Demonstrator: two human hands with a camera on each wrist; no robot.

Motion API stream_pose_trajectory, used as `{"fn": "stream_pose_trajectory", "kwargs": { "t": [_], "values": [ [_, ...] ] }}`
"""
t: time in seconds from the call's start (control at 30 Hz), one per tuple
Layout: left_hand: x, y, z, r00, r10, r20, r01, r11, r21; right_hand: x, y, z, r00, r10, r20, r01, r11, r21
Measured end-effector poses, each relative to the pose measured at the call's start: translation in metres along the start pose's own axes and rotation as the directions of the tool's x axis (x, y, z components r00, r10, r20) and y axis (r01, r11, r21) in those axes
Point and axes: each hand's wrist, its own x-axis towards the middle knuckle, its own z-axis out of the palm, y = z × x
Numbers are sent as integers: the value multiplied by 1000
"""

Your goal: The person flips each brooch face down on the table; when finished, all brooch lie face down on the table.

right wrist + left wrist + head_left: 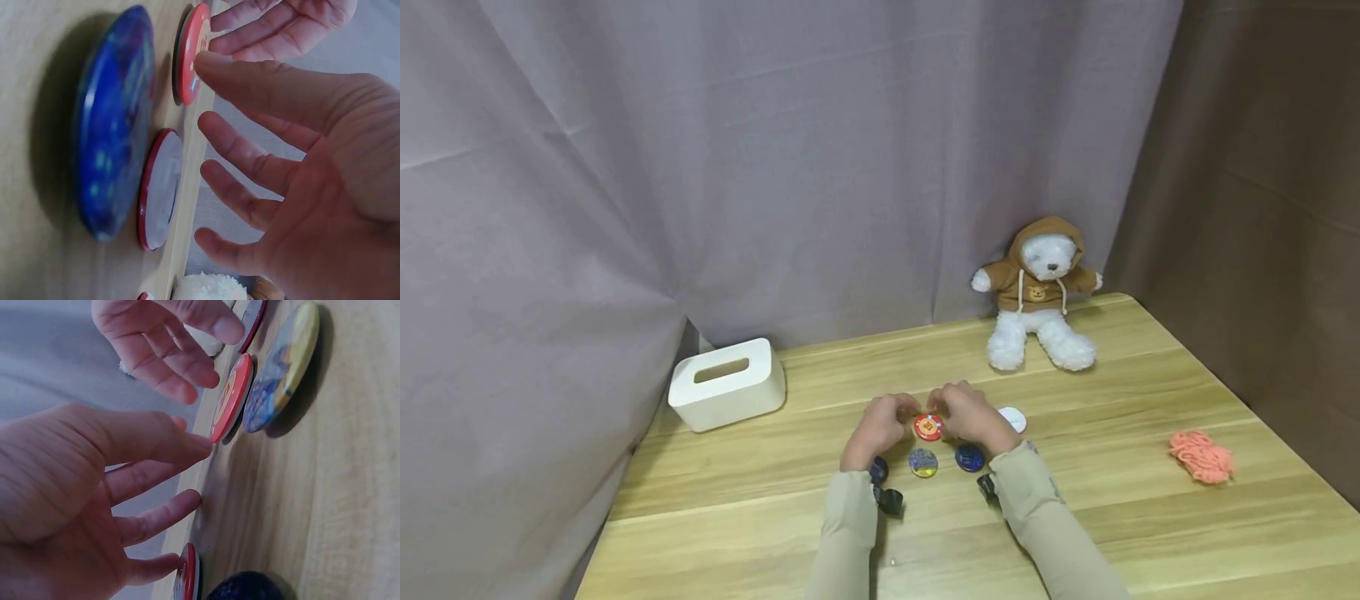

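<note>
A red round badge [928,427] with a gold emblem lies flat on the wooden table between both hands. My left hand [880,425] is at its left side, thumb tip at the badge's edge and the other fingers spread loosely. From the right, my right hand [970,414] reaches over with its thumb at the opposite edge. Nearer to me lie a yellow-and-blue badge [923,462], a shiny blue badge [119,125] and a dark badge [247,589]. Beside the left little finger is a red-rimmed badge [187,575]. A white badge with a red rim [162,187] lies under the right hand's side.
A white tissue box [727,387] stands at the back left of the table. At the back right sits a teddy bear [1037,292] in a brown hoodie. A bundle of coral yarn [1202,457] lies on the right. Grey curtains [820,167] hang behind.
</note>
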Motion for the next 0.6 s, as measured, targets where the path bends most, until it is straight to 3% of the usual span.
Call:
{"fn": "stream_pose_trajectory", "kwargs": {
  "t": [0.2, 0.4, 0.6],
  "values": [
    [0, 0, 3, 1000, -2, 21, 0, 997, 81, 0, 3, 2, 1000, -10, 9, 10, 1000, -25],
    [1, 0, 7, 999, 40, 0, -39, 985, 169, 1, 2, 5, 998, -59, 3, 59, 997, -43],
    [2, 2, 9, 1000, 5, -21, 0, 974, 226, 4, 0, 6, 998, -54, 30, 56, 997, -59]
  ]
}}
